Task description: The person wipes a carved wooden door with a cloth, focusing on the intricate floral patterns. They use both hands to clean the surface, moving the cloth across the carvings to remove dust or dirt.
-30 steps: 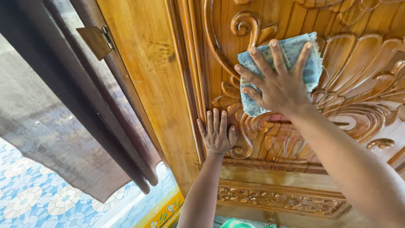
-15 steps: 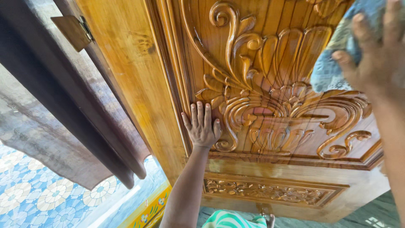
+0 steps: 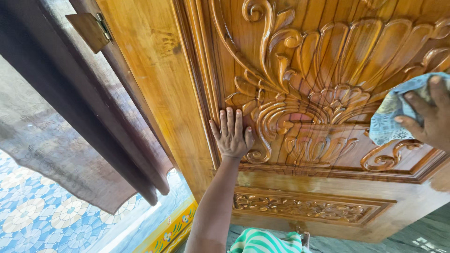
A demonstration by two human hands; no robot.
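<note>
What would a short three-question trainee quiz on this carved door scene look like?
1. True or false: the left hand lies flat on the carved wooden door.
2. What does the right hand press to the door? A) brush B) blue patterned cloth C) sponge
3. Fill in: the brown metal hinge sits at the upper ____ of the view.

Key: 1 true; 2 B; 3 left.

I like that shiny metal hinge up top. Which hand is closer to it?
Left. The left hand lies flat on the door below the hinge; the right hand is far across, holding a cloth.
</note>
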